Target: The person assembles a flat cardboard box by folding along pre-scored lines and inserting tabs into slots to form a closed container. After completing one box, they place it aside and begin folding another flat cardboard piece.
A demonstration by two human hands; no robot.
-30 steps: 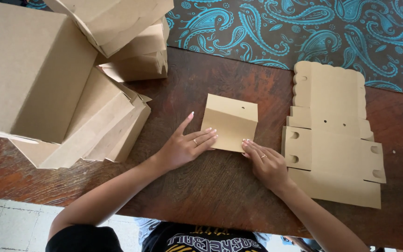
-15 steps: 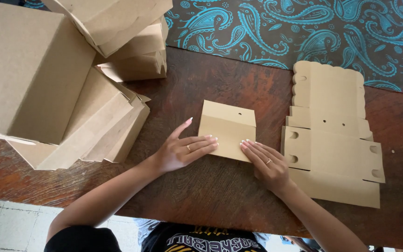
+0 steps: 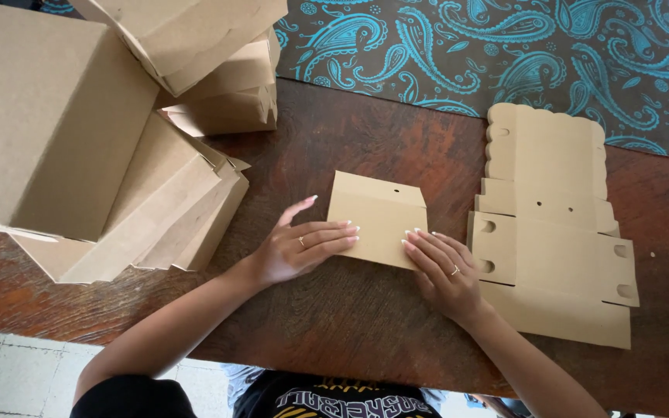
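We see a small folded cardboard piece lying flat on the dark wooden table, between and just beyond the two hands. Our left hand rests palm down, fingers straight and spread, its fingertips touching the piece's left edge. Our right hand lies flat as well, fingertips pressing on the piece's lower right corner. Neither hand grips anything; both are open and apart. To the right, a stack of flat cardboard blanks lies near the right hand. To the left, assembled cardboard boxes stand piled. A blue paisley cloth covers the far side.
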